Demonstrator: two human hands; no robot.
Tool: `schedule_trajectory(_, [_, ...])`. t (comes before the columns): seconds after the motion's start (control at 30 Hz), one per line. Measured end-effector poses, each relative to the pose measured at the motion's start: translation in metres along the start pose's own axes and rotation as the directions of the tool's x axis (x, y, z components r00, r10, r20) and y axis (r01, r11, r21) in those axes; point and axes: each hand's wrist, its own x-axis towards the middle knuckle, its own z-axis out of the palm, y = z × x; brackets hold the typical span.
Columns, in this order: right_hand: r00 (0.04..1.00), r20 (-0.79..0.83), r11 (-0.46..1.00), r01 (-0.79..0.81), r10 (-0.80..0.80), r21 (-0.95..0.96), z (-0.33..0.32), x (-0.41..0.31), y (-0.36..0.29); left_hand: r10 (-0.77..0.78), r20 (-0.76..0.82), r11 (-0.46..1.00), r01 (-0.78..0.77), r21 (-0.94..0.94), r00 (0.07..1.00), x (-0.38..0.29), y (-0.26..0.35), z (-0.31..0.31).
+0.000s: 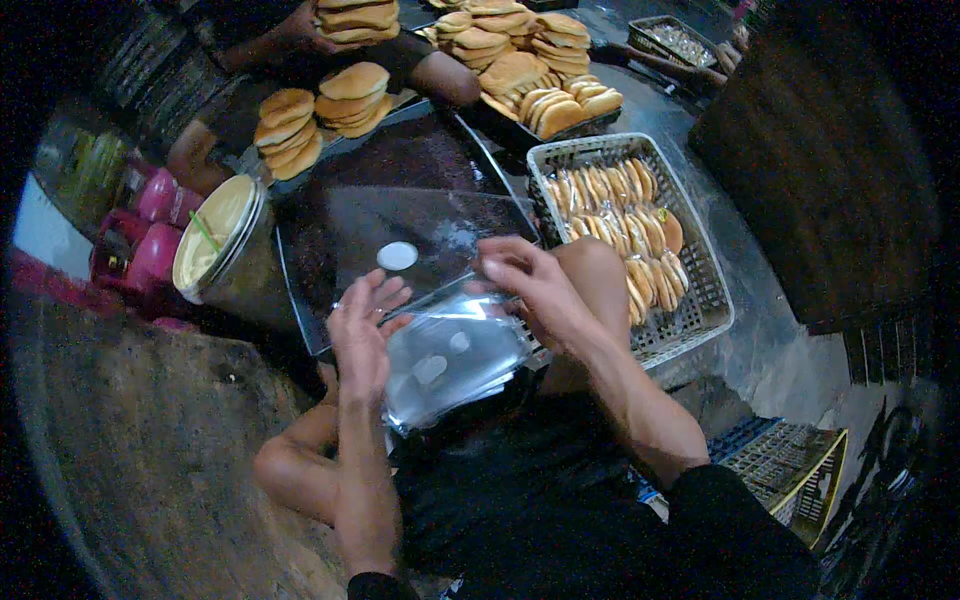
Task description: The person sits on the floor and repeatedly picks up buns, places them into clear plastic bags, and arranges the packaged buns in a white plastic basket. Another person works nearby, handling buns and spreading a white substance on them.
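Note:
My left hand (361, 330) is raised with its fingers apart and nothing in its grasp, at the left edge of a stack of clear plastic bags (457, 390) on my lap. My right hand (534, 289), blurred, hovers over the stack's right end with fingers partly curled; I cannot tell whether it pinches any plastic. Beyond the stack, a clear plastic sheet or bag (442, 214) with a white oval spot (397, 256) covers the near part of a tray of dark filling (375, 161).
At right, a plastic crate (716, 300) holds bagged buns (619, 184). A bucket (199, 251) of cream-coloured stuff stands left. Loose buns (352, 90) are stacked behind the tray, more (551, 112) farther back. A co-worker's hand (304, 28) holds buns (360, 21).

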Motion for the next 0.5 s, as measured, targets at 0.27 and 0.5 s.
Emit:
schedule_trajectory(0.27, [0.994, 0.100, 0.988, -0.020, 0.035, -0.151, 0.056, 0.012, 0.017, 0.187, -0.246, 0.979, -0.201, -0.033, 0.951, 0.021, 0.016, -0.044])
schedule_trajectory(0.5, [0.943, 0.169, 0.562, 0.309, -0.288, -0.767, 0.051, 0.188, 0.041, 0.194, -0.489, 0.794, -0.429, -0.431, 0.850, 0.078, 0.103, -0.189])
